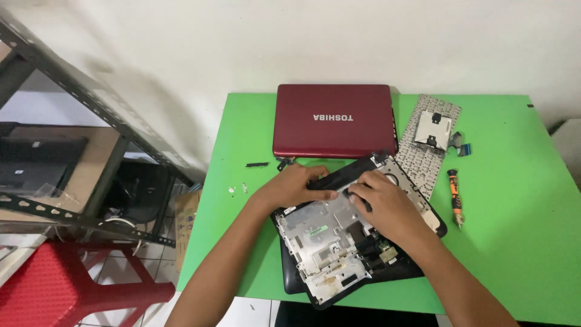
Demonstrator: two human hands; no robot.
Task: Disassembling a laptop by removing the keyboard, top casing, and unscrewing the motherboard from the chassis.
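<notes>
Both hands close on the laptop base frame (330,242) at its far edge: left hand (290,188) and right hand (384,203) gripping a black strip (339,177). Red lid (334,120) behind; keyboard (426,145), screwdriver (455,197) to the right on the green table (514,242).

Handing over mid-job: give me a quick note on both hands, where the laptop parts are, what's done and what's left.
Left hand and right hand: both grip the black strip at the far edge of the opened laptop base.
Red lid lies flat behind, logo side up.
Keyboard is already out, face down to the right; screwdriver beside it.
Loose screws left on the green table.
Left: the strip is not yet free; the metal inner frame remains in place.
</notes>
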